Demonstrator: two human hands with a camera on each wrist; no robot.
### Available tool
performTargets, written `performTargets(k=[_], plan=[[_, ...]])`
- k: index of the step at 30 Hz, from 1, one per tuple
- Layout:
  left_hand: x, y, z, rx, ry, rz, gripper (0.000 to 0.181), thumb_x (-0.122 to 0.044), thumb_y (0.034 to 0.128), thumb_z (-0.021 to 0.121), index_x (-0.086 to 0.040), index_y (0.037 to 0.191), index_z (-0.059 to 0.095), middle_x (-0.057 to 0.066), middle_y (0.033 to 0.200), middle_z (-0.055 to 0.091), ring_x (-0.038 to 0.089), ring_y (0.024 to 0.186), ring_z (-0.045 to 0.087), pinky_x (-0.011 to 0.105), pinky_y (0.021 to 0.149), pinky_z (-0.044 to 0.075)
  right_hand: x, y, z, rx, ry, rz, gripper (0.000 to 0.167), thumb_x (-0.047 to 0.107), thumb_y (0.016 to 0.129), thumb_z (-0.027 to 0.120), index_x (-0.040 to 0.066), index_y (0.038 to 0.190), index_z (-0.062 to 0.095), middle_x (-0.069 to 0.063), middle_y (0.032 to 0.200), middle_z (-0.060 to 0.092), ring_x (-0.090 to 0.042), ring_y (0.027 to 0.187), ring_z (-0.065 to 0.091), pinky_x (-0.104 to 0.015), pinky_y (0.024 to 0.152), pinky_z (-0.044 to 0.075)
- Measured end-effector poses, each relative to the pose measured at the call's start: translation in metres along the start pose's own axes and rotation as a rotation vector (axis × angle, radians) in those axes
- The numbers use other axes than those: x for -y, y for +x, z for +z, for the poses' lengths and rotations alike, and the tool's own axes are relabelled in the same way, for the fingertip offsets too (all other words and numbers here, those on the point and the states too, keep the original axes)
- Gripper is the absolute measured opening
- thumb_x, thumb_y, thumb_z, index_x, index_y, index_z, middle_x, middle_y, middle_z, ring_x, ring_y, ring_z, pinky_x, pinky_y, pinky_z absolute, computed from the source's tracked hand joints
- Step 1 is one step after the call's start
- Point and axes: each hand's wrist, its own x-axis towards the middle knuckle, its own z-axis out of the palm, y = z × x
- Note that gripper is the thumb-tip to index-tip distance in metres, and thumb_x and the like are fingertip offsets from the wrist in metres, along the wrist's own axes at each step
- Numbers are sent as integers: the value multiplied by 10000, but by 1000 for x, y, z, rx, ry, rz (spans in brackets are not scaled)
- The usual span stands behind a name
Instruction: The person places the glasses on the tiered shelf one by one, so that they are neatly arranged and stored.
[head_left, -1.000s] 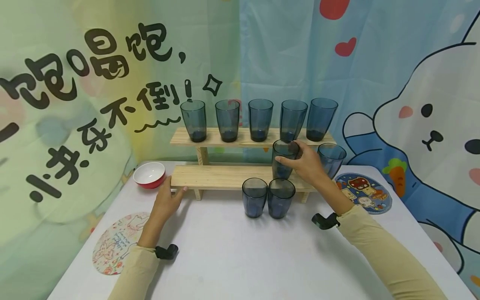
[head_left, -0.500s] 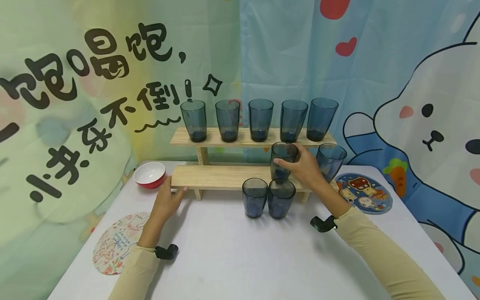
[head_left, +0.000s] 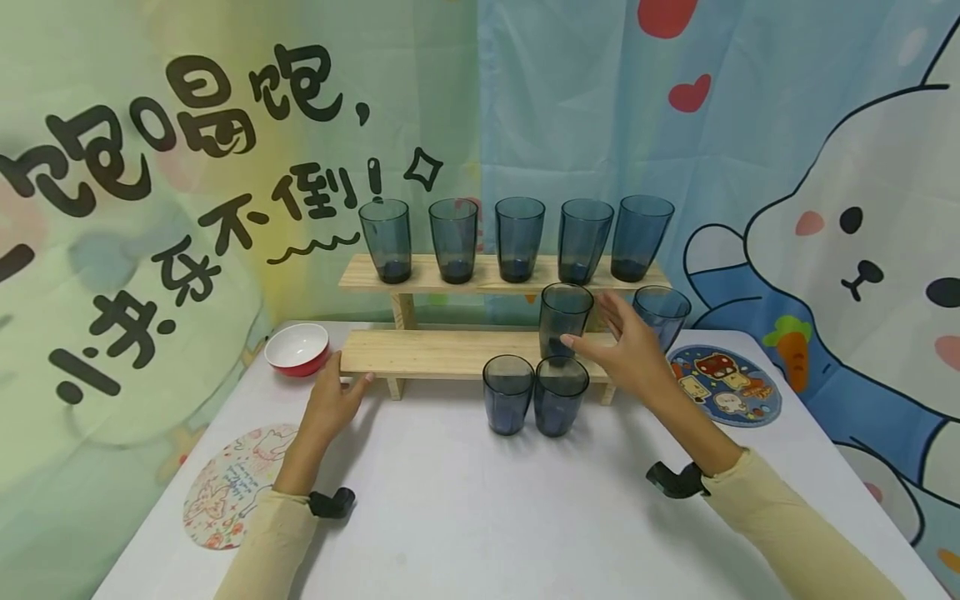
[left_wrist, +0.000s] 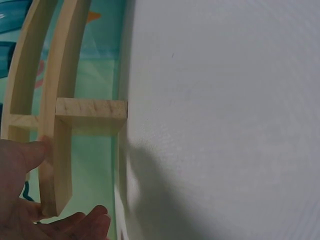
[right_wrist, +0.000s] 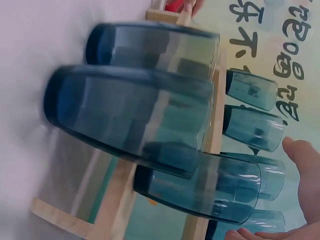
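At the lower step's left end, my left hand (head_left: pixel 330 406) holds the two-tier wooden shelf (head_left: pixel 420 354). In the left wrist view the thumb (left_wrist: pixel 34 154) lies against the plank, with the other fingers past its end. My right hand (head_left: pixel 632 348) is spread beside a blue-tinted glass (head_left: pixel 564 315) standing upright on the lower step. In the right wrist view, a gap shows between its thumb and fingers, around no glass. A second glass (head_left: pixel 663 312) stands at that step's right end, partly hidden by my right hand. Two more glasses, one (head_left: pixel 507 396) beside another (head_left: pixel 560 400), stand on the table in front.
Several matching glasses (head_left: pixel 520 237) line the upper step. A red-and-white bowl (head_left: pixel 297 348) sits left of the shelf. A round pink-patterned mat (head_left: pixel 225 500) lies at the left, a blue cartoon mat (head_left: pixel 731 387) at the right. A printed curtain (head_left: pixel 555 108) hangs behind.
The glass on the lower step has been lowered slightly and let go. My right hand's fingers have opened and drawn back to the right. My left hand has stayed at the shelf's end.
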Motion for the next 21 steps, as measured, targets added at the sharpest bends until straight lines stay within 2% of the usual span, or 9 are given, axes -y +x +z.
performTargets(k=[6,14,17,19,21], plan=[[1,1,0,0,1,-1,702,-207,1056,648,124,1566,297,364,1547,426,505,1425,465,607,1130,459,-10,-24,6,10,5,27,1078,525,927,788,37,1675,184,-183,1712,296,-368,1582,301,-482,1282,306],[2,2,0,-1,-3,-1,696,-206,1056,649,117,1568,304,352,1544,432,497,1434,456,608,1134,452,-37,-35,37,80,-17,66,1076,550,892,813,31,1654,258,-216,1677,354,-390,1556,343,-511,1264,332],[1,1,0,-4,-4,0,697,-204,1058,648,120,1568,302,354,1545,431,497,1437,454,610,1135,451,-44,-34,47,82,-72,68,1089,582,877,814,25,1647,283,-231,1626,426,-375,1436,487,-532,1165,451],[1,1,-1,-2,-5,2,693,-200,1058,646,125,1564,303,358,1541,435,498,1435,456,609,1133,454,-48,-34,51,71,-98,73,1086,583,872,819,23,1642,298,-231,1530,524,-340,1247,575,-484,1012,522],[4,2,0,-5,-5,9,688,-204,1055,652,120,1559,315,354,1531,449,496,1425,468,603,1124,465,-51,-35,55,53,-115,79,1083,588,868,821,30,1640,306,-220,1470,568,-304,1123,573,-455,916,509]])
